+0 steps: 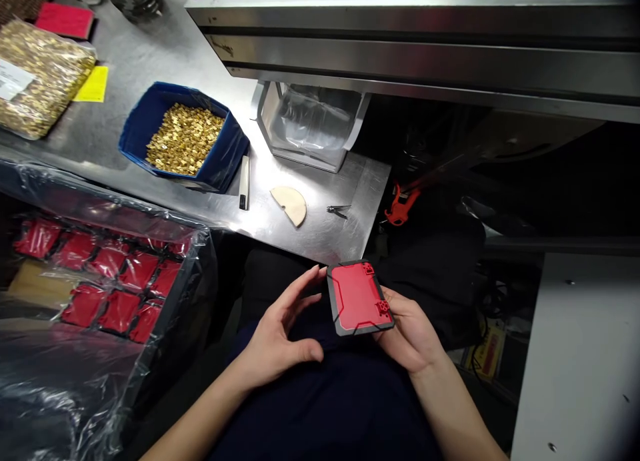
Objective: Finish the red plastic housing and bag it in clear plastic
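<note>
Right hand (410, 331) cradles a red panel with a dark frame (359, 299), fingers closed under its far edge; left hand (280, 331) hovers loosely open, fingertips just touching the panel's near edge.

Both hands sit over the person's lap, the panel lying face up between them. Far to the left of the left hand, a plastic-lined box (165, 301) holds rows of similar red parts (107, 281). Ahead of the hands on the metal bench (150, 54) are a blue bin of small brass pieces (184, 138), a bag of the same (37, 74), a pale half-disc (290, 204) and tweezers (340, 210). No brass piece is in either hand, so any fitting looks not yet begun on this panel.
</note>
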The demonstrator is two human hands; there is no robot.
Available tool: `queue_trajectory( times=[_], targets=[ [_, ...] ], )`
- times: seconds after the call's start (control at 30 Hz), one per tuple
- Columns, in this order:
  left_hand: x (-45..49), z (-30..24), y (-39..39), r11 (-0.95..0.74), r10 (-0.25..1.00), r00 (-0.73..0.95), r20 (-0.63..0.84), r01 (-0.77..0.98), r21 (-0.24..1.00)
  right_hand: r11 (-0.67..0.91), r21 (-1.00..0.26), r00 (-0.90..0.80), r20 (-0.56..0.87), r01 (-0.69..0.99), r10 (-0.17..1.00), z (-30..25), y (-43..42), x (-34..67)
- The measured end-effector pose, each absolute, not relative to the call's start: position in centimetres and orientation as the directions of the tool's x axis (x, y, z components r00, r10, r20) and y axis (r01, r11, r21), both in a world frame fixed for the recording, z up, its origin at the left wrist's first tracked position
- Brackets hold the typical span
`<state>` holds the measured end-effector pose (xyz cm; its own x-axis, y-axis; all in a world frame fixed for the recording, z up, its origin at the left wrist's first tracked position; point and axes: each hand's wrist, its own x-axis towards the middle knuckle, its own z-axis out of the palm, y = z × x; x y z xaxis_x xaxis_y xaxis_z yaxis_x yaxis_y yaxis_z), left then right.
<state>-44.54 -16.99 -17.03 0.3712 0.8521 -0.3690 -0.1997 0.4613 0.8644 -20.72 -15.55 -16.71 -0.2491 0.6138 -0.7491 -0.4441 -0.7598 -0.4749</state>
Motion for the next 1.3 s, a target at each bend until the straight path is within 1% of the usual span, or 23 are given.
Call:
queue_trajectory(
  times=[0.1,0.17,0.27,0.33,0.4,0.47,0.53,0.57,0.6,0.63,0.67,0.7,0.73,0.77,0.8,0.87,0.93,0.97,1.03,1.13,1.23,1.3],
  targets=[
    [-44.1,-17.1,-16.9,0.517,0.835,0.389,-0.390,-0.307,0.799,-0.776,-0.366,-0.300,-0.771,-0.514,0.562,-16.2,-15.4,-20.8],
    [-43.5,-16.9,-16.7,0.587,0.799,0.424,-0.426,-0.403,0.702,-0.787,-0.349,-0.356,-0.747,-0.509,0.562,-15.8,-15.5,-21.4],
    [-42.8,-16.8,-16.6,0.690,0.720,0.476,-0.505,-0.569,0.448,-0.797,-0.389,-0.441,-0.679,-0.463,0.587,-15.3,-15.7,-22.6],
    [-42.7,-16.9,-16.7,0.707,0.676,0.501,-0.540,-0.648,0.284,-0.798,-0.446,-0.486,-0.634,-0.406,0.602,-15.3,-15.7,-23.7],
    [-43.0,-17.3,-16.9,0.693,0.660,0.520,-0.542,-0.701,0.171,-0.801,-0.491,-0.532,-0.602,-0.343,0.596,-15.7,-15.6,-24.9],
    [-43.7,-17.7,-17.1,0.663,0.675,0.524,-0.519,-0.740,0.115,-0.808,-0.511,-0.575,-0.580,-0.295,0.577,-16.2,-15.2,-26.1],
    [-44.6,-18.3,-17.3,0.608,0.716,0.483,-0.503,-0.786,0.111,-0.815,-0.540,-0.631,-0.561,-0.211,0.535,-16.6,-14.6,-27.0],
    [-45.2,-18.5,-17.4,0.576,0.738,0.452,-0.502,-0.809,0.119,-0.796,-0.594,-0.648,-0.559,-0.121,0.516,-16.6,-14.2,-27.2],
    [-45.7,-18.7,-17.5,0.538,0.758,0.410,-0.508,-0.832,0.131,-0.735,-0.678,-0.630,-0.574,0.006,0.523,-16.4,-13.7,-27.3],
    [-46.3,-19.0,-17.6,0.502,0.772,0.366,-0.519,-0.852,0.145,-0.623,-0.764,-0.573,-0.590,0.167,0.569,-16.1,-13.0,-27.4],
    [-46.8,-19.1,-17.8,0.474,0.777,0.326,-0.538,-0.866,0.159,-0.470,-0.814,-0.497,-0.580,0.340,0.646,-15.8,-12.1,-27.5],
    [-47.3,-19.3,-18.0,0.459,0.773,0.297,-0.561,-0.871,0.171,-0.303,-0.814,-0.422,-0.531,0.495,0.735,-15.4,-11.1,-27.7],
    [-47.7,-19.4,-18.3,0.457,0.762,0.277,-0.586,-0.870,0.183,-0.155,-0.777,-0.366,-0.450,0.610,0.814,-15.2,-9.9,-28.1],
    [-48.0,-19.4,-18.5,0.468,0.745,0.266,-0.612,-0.862,0.194,-0.038,-0.726,-0.337,-0.364,0.687,0.868,-15.2,-8.6,-28.7],
    [-48.1,-19.4,-18.8,0.485,0.727,0.263,-0.634,-0.851,0.203,0.048,-0.675,-0.330,-0.297,0.737,0.896,-15.5,-7.2,-29.6],
    [-48.2,-19.4,-19.3,0.518,0.695,0.261,-0.670,-0.828,0.215,0.149,-0.554,-0.309,-0.208,0.819,0.928,-16.7,-4.5,-32.0],
    [-48.0,-19.4,-19.7,0.530,0.677,0.257,-0.690,-0.821,0.214,0.183,-0.428,-0.282,-0.179,0.885,0.943,-18.7,-2.4,-34.5],
    [-48.0,-19.4,-19.7,0.531,0.670,0.256,-0.697,-0.821,0.210,0.195,-0.387,-0.279,-0.174,0.901,0.944,-19.7,-1.7,-35.6],
    [-47.9,-19.6,-19.8,0.532,0.662,0.257,-0.704,-0.823,0.201,0.211,-0.357,-0.277,-0.145,0.910,0.950,-21.2,-0.8,-36.9],
    [-48.1,-20.2,-19.7,0.537,0.656,0.271,-0.704,-0.824,0.183,0.162,-0.421,-0.232,-0.121,0.892,0.965,-21.7,-1.1,-36.4],
    [-48.4,-20.9,-19.5,0.531,0.658,0.281,-0.699,-0.831,0.166,0.106,-0.546,-0.246,-0.191,0.831,0.950,-20.7,-2.6,-33.6],
    [-48.5,-21.2,-19.3,0.528,0.660,0.284,-0.695,-0.834,0.161,0.033,-0.649,-0.263,-0.260,0.760,0.929,-20.0,-4.0,-31.3]
  ],
)
